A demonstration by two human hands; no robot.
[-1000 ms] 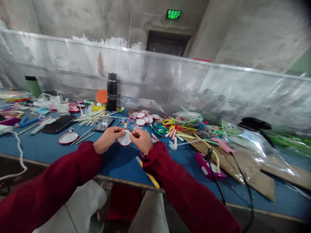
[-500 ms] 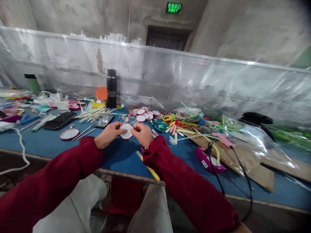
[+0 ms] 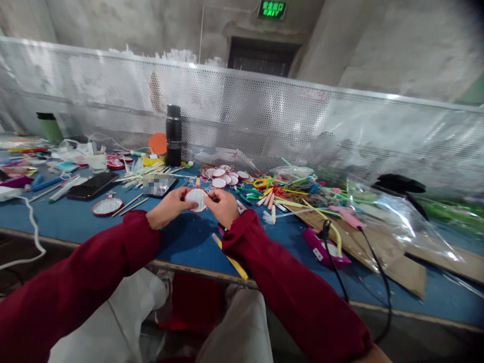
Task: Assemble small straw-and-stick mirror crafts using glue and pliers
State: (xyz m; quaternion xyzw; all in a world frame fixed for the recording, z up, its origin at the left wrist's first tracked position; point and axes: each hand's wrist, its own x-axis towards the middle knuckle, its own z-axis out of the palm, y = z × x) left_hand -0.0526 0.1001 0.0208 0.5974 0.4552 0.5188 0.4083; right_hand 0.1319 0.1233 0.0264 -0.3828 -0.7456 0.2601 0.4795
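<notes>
A small round white disc with a red rim (image 3: 197, 199) is held up over the blue table's front part, a short tab standing at its top. My left hand (image 3: 168, 207) pinches its left edge, the thumb lying across the face. On the other side my right hand (image 3: 224, 205) grips the right edge between thumb and fingers. Behind the hands lies a cluster of similar red-rimmed discs (image 3: 226, 177). One more such disc with a tab (image 3: 107, 206) rests on the table to the left, beside two thin sticks (image 3: 130, 204).
A black bottle (image 3: 174, 135) stands before the perforated metal screen (image 3: 264, 111). A phone (image 3: 93, 185) lies at left. Coloured pipe-like strands (image 3: 280, 186), a pink glue gun (image 3: 346, 217), a purple packet (image 3: 321, 249) and cardboard (image 3: 401, 272) spread rightward. A yellow stick (image 3: 236, 265) lies near the front edge.
Both hands keep their hold on the disc. Its face seems tilted slightly differently, and the whole view has shifted a little.
</notes>
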